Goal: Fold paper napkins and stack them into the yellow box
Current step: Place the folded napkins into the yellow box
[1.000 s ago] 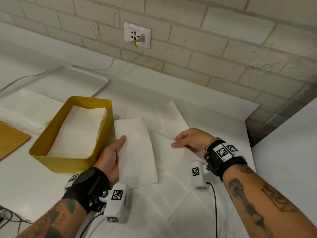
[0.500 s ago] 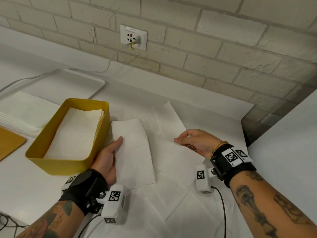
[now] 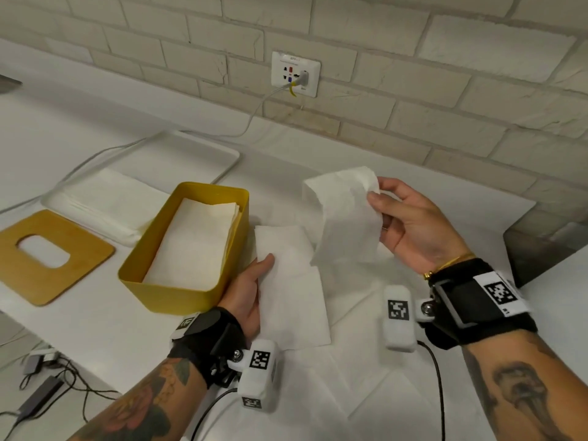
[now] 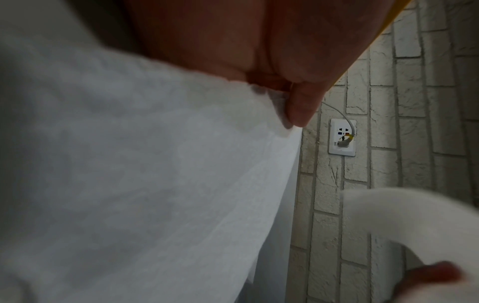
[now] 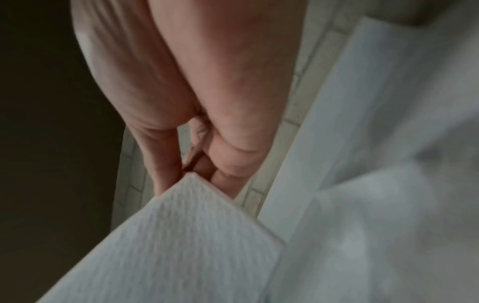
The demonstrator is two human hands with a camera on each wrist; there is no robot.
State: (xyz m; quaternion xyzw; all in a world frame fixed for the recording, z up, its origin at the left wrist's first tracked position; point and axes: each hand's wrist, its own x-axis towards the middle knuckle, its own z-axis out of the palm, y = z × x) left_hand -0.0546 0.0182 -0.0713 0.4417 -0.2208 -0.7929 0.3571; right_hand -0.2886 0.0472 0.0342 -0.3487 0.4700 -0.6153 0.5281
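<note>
A white paper napkin (image 3: 345,218) is held up off the white counter (image 3: 95,313), pinched at its upper right corner between the thumb and fingers of the right hand (image 3: 413,230); the sheet hangs curled below that corner, right of centre in the scene. In the right wrist view the napkin corner (image 5: 181,225) is seen clamped between the fingertips (image 5: 166,178). A second, folded white paper napkin (image 3: 292,288) lies flat on the counter just right of the yellow rectangular box (image 3: 165,291). Its left edge is pressed by the left hand (image 3: 251,291); the thumb lies straight on top of it, and the other fingers are hidden, so whether they curl under the edge cannot be told. In the left wrist view the thumb (image 4: 300,108) rests on that sheet (image 4: 142,174).

The open yellow box holds a stack of folded white napkins (image 3: 194,243). More unfolded white sheets (image 3: 366,393) are spread on the near counter under both wrists. To the left of the box a flat wooden lid with an oval slot (image 3: 47,256) is laid, and beyond it a pile of white napkins (image 3: 105,198) sits on a white tray (image 3: 203,154). On the far brick wall (image 3: 445,90) a white socket (image 3: 296,73) with a plugged-in cable is mounted.
</note>
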